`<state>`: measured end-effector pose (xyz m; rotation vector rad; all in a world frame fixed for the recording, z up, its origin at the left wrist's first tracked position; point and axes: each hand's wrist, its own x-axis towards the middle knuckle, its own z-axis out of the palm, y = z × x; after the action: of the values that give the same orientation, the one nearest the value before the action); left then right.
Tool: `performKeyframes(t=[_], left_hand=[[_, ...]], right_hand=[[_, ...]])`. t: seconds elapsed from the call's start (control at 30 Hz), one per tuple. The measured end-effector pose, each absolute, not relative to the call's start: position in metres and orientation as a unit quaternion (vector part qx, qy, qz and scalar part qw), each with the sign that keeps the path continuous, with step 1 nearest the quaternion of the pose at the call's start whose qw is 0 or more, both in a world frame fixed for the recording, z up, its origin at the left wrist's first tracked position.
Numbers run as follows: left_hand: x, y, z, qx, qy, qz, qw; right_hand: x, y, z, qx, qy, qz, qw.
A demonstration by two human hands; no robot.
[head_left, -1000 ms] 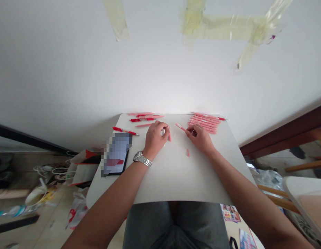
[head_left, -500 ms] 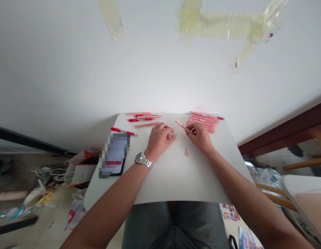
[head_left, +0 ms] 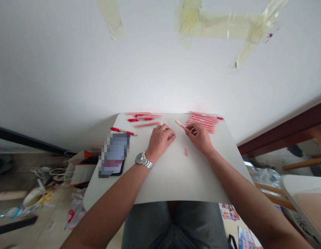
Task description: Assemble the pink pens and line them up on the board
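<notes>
My right hand (head_left: pixel 201 139) pinches one end of a slim pink pen barrel (head_left: pixel 180 124) with a white label; the barrel points up and to the left. Facing it across a small gap, my left hand (head_left: pixel 161 139) has its thumb and fingertips brought together; what lies between them, if anything, is too small to make out. A short pink piece (head_left: pixel 186 152) lies on the white table (head_left: pixel 173 180) below the two hands. Just beyond my right hand is a row of several pink pens (head_left: pixel 202 121). Up and left of my left hand lies a single pink pen (head_left: pixel 146 124).
At the table's back left are more pink pens (head_left: pixel 138 113) and a red pen (head_left: pixel 141 119). Another red pen (head_left: pixel 123 131) lies above a phone (head_left: pixel 115 154) on the left. The wall (head_left: pixel 160 76) rises at the back edge. A chair (head_left: pixel 305 193) stands at right.
The thumb and fingers of my left hand have closed together, and the hand has drawn slightly away from the single pink pen behind it. My right hand and its barrel have hardly moved.
</notes>
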<state>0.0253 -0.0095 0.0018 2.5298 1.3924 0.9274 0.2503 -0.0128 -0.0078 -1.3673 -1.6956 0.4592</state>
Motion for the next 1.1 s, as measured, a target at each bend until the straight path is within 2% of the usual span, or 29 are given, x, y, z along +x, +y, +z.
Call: performKeyframes(t=[0.5,0.73,1.1], left_hand=[[0.011,-0.006,0.007,0.717,0.443,0.507,0.18],[0.01,-0.004,0.006,0.683,0.449,0.521,0.247],[0.009,-0.001,0.001,0.676,0.444,0.528,0.259]], right_hand=[[0.246,-0.017,-0.004,-0.534,-0.69,0.206,0.443],[0.244,-0.019,-0.002,-0.517,-0.684,0.249,0.45],[0.246,-0.019,-0.001,-0.519,-0.693,0.236,0.441]])
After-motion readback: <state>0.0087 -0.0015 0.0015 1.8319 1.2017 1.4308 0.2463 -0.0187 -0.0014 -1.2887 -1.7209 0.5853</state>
